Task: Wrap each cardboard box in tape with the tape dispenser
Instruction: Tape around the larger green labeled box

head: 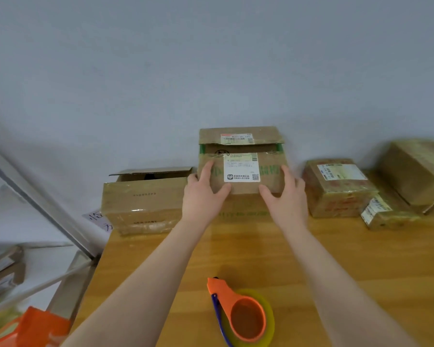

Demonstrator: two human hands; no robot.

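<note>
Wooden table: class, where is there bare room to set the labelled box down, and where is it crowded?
Bare wood lies between the two forearms, from the labelled box to the tape dispenser, and right of the right arm, in front of the wrapped boxes. Crowded: the back edge along the wall, from the open box across.

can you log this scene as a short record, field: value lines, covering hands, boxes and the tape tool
left hand: grips left side of labelled box
right hand: grips its right side
labelled box: top flap up, near the wall
tape dispenser: orange, lying untouched on table
open box: left of the labelled box
taped boxes: at the right
</note>
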